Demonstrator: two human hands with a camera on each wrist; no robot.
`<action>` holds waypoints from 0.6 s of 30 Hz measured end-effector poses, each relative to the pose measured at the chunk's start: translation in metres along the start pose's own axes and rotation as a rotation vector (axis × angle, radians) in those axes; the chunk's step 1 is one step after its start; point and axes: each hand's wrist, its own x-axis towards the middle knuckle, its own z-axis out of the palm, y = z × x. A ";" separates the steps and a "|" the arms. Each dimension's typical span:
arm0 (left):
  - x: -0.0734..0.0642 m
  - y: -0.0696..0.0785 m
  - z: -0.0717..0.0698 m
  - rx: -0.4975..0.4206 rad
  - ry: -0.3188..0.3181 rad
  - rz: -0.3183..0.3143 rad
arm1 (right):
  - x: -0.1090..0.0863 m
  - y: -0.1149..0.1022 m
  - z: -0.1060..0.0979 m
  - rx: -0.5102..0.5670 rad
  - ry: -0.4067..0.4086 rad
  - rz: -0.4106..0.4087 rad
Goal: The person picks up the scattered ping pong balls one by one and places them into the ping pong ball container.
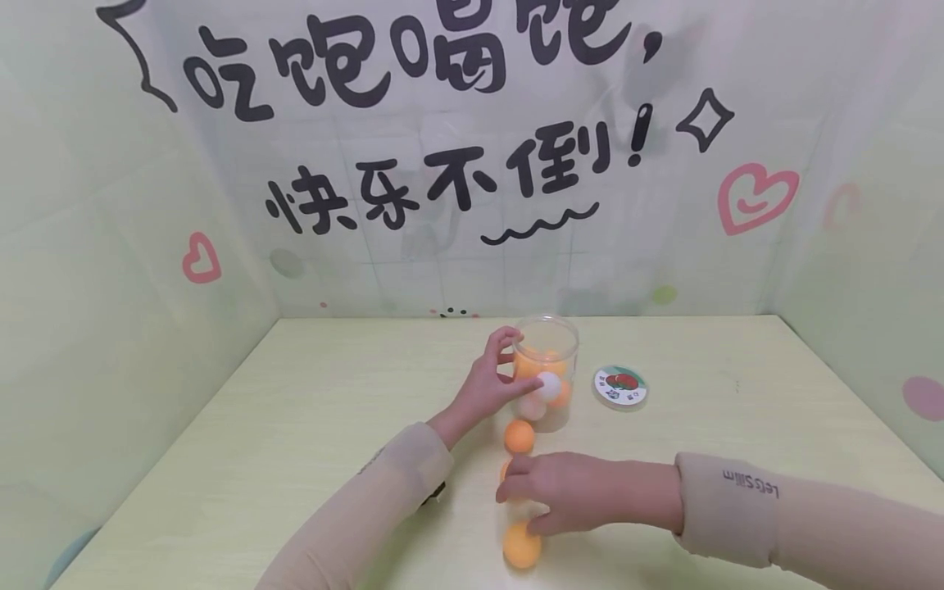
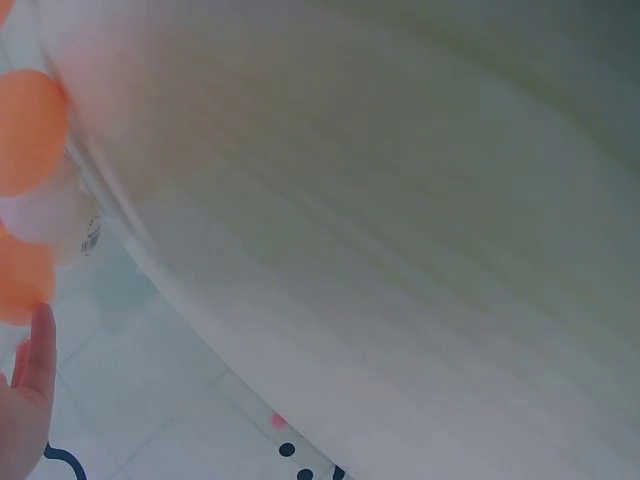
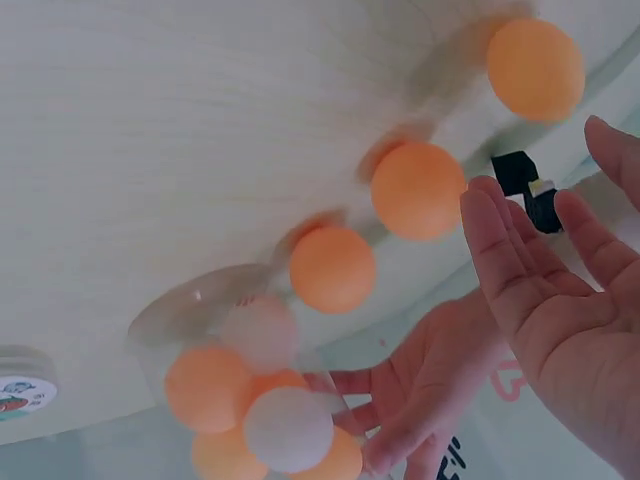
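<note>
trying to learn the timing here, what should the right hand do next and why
Probably curl the right hand gently round the middle loose orange ball: its open fingers are right beside it, the left hand holds the clear jar, and the jar's mouth is uncovered.

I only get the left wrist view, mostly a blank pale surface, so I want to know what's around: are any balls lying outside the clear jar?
Observer: Yes, three orange balls lie in a row on the table, outside the clear jar.
Operator: I can't see the right hand. Where is it?
Observer: The right hand is at that row; in the head view its fingers partly cover the middle ball.
Operator: Anything else near the jar?
Observer: A round disc with a printed top lies on the table, just right of the jar in the head view.
</note>
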 end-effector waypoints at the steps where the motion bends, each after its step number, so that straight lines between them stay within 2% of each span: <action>1: 0.000 0.001 0.000 0.001 0.000 -0.005 | 0.000 -0.001 0.003 0.002 -0.015 0.004; 6: 0.002 -0.001 0.000 -0.003 -0.003 -0.025 | 0.004 -0.008 0.016 0.027 -0.078 0.034; 13: 0.014 -0.032 0.006 -0.002 0.009 -0.031 | 0.003 -0.013 0.026 -0.016 -0.068 0.004; 18: 0.015 -0.037 0.007 0.002 0.012 -0.015 | 0.002 -0.013 0.029 -0.006 -0.082 0.001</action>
